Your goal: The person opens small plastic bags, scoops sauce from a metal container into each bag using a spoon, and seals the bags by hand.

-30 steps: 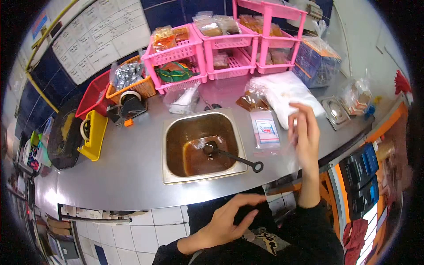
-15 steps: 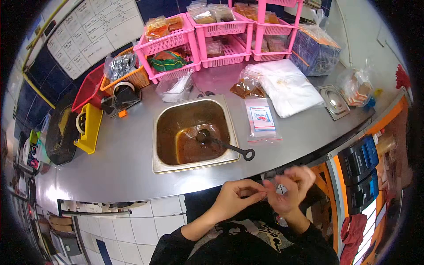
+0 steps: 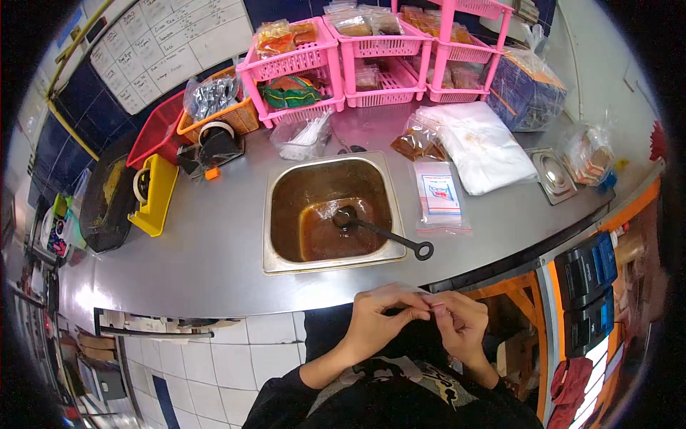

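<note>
My left hand [image 3: 379, 323] and my right hand [image 3: 461, 323] meet in front of my body, just off the counter's near edge. Both have thumb and fingers pinched together on a small clear plastic bag [image 3: 400, 289], mostly hidden by the fingers. A thin reddish line shows at the right fingertips. Beyond them, a metal pan [image 3: 270, 247] set in the counter holds brown liquid. A black ladle [image 3: 389, 234] rests in it, its handle lying over the right rim.
Right of the pan lie a pack of clear zip bags [image 3: 439, 194], filled brown sachets [image 3: 416, 143] and a white plastic stack [image 3: 493, 154]. Pink racks [image 3: 293, 68] stand behind. A yellow tape dispenser [image 3: 158, 196] and a black container [image 3: 107, 207] are at left.
My right hand has come down and left, closing its raised, spread fingers beside my left fingertips. The view has shifted slightly, moving the counter items rightward.
</note>
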`<state>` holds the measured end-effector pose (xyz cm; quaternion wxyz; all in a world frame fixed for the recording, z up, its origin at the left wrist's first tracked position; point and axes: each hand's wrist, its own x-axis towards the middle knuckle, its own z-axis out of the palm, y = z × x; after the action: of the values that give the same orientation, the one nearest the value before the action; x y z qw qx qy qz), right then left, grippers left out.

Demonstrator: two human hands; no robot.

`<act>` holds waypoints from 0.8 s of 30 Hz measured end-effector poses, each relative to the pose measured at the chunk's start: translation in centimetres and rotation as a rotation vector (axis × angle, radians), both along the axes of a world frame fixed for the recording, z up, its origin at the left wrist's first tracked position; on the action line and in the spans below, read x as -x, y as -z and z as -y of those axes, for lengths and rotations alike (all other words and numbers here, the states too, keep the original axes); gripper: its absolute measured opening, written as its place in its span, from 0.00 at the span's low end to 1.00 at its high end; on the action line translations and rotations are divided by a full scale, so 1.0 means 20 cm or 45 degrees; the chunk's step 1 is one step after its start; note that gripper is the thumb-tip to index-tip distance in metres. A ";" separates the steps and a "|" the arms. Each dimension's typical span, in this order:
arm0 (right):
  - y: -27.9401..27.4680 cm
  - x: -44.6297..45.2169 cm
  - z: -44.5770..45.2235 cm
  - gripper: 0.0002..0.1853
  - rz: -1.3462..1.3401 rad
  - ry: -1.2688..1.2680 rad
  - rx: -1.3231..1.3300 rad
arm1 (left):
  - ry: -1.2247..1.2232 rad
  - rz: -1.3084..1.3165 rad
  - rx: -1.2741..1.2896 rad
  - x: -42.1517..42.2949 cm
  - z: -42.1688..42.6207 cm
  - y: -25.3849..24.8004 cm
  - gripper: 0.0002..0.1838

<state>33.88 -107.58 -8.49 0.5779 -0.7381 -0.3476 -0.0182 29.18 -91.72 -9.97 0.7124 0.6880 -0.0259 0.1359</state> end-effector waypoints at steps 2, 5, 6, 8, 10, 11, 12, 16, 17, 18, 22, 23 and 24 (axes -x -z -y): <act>0.03 0.01 0.00 0.05 0.089 0.140 0.054 | -0.076 0.067 -0.092 0.00 0.02 0.01 0.06; 0.04 0.03 -0.01 0.06 0.225 0.315 0.103 | -0.209 0.176 -0.166 0.00 0.07 0.04 0.07; 0.05 0.02 -0.01 0.06 0.222 0.310 0.102 | -0.267 0.223 -0.145 0.00 0.09 0.05 0.07; 0.06 -0.01 -0.02 0.05 0.066 0.586 0.051 | -0.289 0.306 -0.135 -0.01 0.09 0.02 0.06; 0.02 0.00 -0.07 0.05 0.055 0.540 0.012 | -0.243 0.264 -0.298 -0.03 0.09 0.01 0.08; 0.03 0.00 -0.10 0.04 -0.098 0.482 -0.183 | -0.247 0.263 -0.296 -0.04 0.10 0.01 0.08; 0.04 0.00 -0.12 0.04 -0.251 0.421 -0.378 | -0.275 0.207 -0.285 -0.04 0.11 0.02 0.10; 0.11 -0.04 -0.08 0.05 0.154 0.467 -0.168 | -0.391 0.129 -0.448 -0.02 0.08 0.01 0.18; 0.10 -0.03 -0.08 0.06 0.312 0.423 -0.086 | -0.397 0.125 -0.447 -0.02 0.07 -0.01 0.18; 0.10 -0.02 -0.08 0.07 0.468 0.377 -0.002 | -0.308 0.187 -0.506 -0.02 0.06 -0.04 0.19; 0.09 -0.02 0.00 0.09 0.262 0.221 0.157 | 0.154 0.230 -0.646 -0.01 0.06 -0.11 0.25; 0.07 -0.02 0.00 0.09 0.126 0.179 0.147 | 0.146 0.225 -0.643 -0.01 0.05 -0.11 0.25; 0.06 -0.03 0.00 0.09 -0.009 0.135 0.136 | 0.148 0.244 -0.824 0.00 0.03 -0.10 0.26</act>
<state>34.39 -107.65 -9.63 0.5373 -0.7853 -0.3065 -0.0275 29.19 -92.37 -7.88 0.4581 0.8599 -0.1735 0.1439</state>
